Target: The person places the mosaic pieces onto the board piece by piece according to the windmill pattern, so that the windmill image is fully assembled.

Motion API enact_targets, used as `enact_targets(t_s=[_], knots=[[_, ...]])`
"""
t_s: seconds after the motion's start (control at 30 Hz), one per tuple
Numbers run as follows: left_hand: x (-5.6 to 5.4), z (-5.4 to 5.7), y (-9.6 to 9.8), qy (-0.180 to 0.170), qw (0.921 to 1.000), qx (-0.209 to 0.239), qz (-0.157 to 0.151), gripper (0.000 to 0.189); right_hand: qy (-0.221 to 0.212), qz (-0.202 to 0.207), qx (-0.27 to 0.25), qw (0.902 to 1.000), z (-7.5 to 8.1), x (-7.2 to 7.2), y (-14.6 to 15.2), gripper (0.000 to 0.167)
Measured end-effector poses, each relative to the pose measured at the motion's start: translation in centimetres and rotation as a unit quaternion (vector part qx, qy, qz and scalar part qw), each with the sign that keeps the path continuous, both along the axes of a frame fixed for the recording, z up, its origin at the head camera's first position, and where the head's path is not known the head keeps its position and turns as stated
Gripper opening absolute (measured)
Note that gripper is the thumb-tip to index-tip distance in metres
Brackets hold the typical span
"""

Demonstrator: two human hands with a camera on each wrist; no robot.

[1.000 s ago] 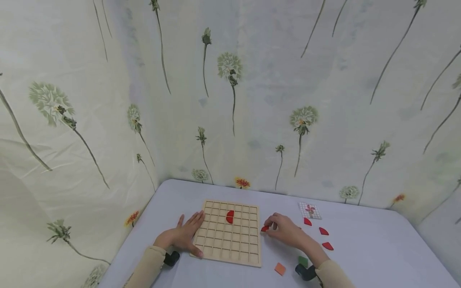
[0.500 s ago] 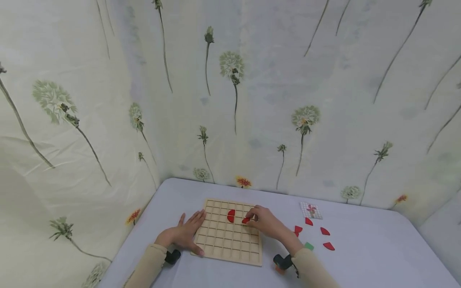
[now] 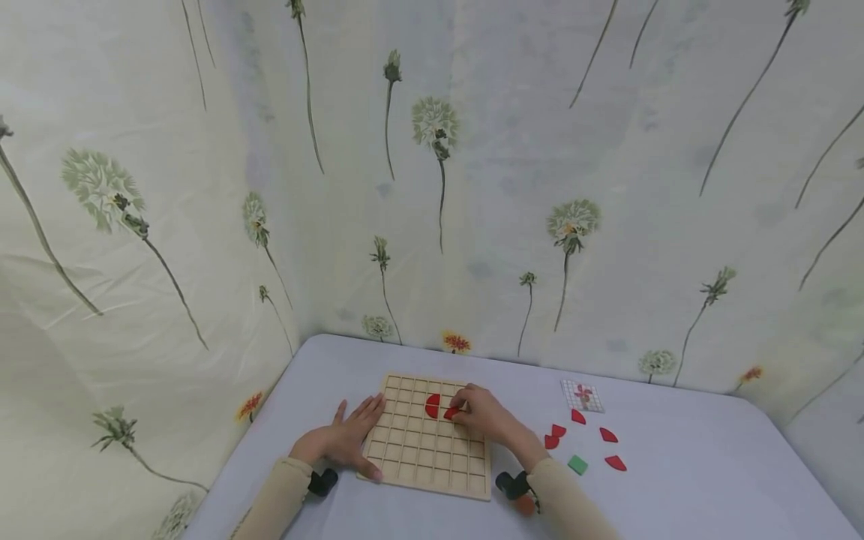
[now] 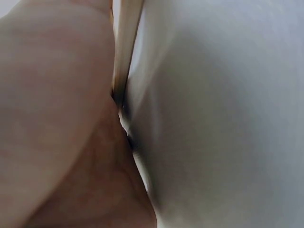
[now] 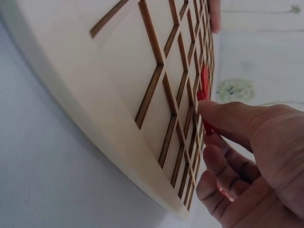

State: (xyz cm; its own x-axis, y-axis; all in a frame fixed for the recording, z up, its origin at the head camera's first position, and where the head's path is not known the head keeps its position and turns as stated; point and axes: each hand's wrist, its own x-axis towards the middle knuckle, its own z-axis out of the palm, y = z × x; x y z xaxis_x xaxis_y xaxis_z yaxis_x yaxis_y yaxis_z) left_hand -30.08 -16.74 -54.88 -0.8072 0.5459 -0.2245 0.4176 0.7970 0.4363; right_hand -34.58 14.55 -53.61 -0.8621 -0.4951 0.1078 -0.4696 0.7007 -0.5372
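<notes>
Two flat red quarter-circle pieces (image 3: 434,400) sit in neighbouring cells on the far part of a pale wooden grid board (image 3: 427,457), together making a half disc. Just right of them, over the board, the right hand (image 3: 481,412) pinches a third flat red quarter-circle piece (image 3: 450,414) between thumb and finger; whether it touches the board I cannot tell. The left hand (image 3: 346,441) lies with fingers spread against the board's left edge, gripping nothing. On the white surface (image 3: 702,465) to the right are five loose red quarter-circle pieces (image 3: 608,435), a green square tile (image 3: 577,465) and a small printed grid card (image 3: 583,395). The held piece looks thin and stiff, so it should be light and hard to break, perhaps a little slippery if its faces are smooth; the best hold is probably by its rim, with fingertips kept clear of the raised ribs
</notes>
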Motion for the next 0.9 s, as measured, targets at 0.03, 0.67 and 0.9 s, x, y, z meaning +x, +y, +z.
enact_targets(t_s=[0.03, 0.67, 0.9], knots=[[0.01, 0.02, 0.02, 0.0, 1.0, 0.0, 0.001, 0.134, 0.001, 0.001, -0.002, 1.0, -0.07, -0.03, -0.1, 0.011], [0.02, -0.32, 0.16, 0.002, 1.0, -0.007, 0.007, 0.136, -0.019, 0.027, 0.005, 0.9994, -0.05, -0.06, -0.42, 0.012], [0.0, -0.27, 0.14, 0.008, 0.9999, -0.005, 0.004, 0.135, -0.019, 0.023, 0.0, 0.9996, -0.21, -0.2, -0.53, 0.01]])
